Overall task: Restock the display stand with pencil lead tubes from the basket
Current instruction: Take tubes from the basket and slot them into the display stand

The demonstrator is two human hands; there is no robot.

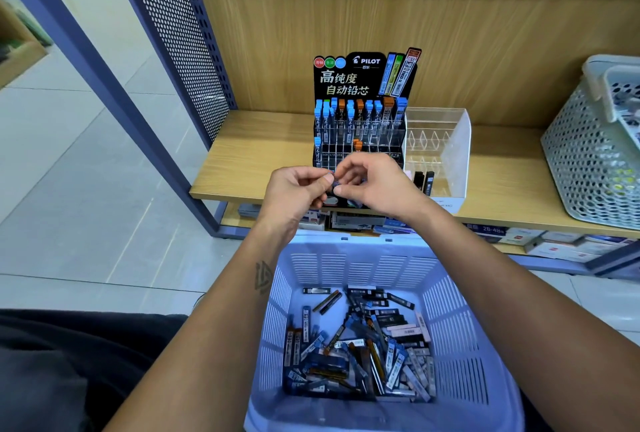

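A black Pilot display stand (360, 113) sits on the wooden shelf, its back row filled with blue- and orange-capped pencil lead tubes (349, 113); one orange-capped tube stands alone in a lower row. Both hands meet in front of the stand's bottom rows. My left hand (298, 189) and my right hand (374, 182) pinch small blue-capped lead tubes (334, 182) between them, mostly hidden by the fingers. Below, a pale blue slotted basket (446, 324) holds several loose lead tubes (360, 345).
A clear acrylic organiser (440, 147) stands right of the stand with black tubes at its front. A grey perforated basket (588, 154) sits at the shelf's right end. A perforated blue metal panel (180, 33) bounds the shelf on the left. Boxed stock lies on the lower shelf.
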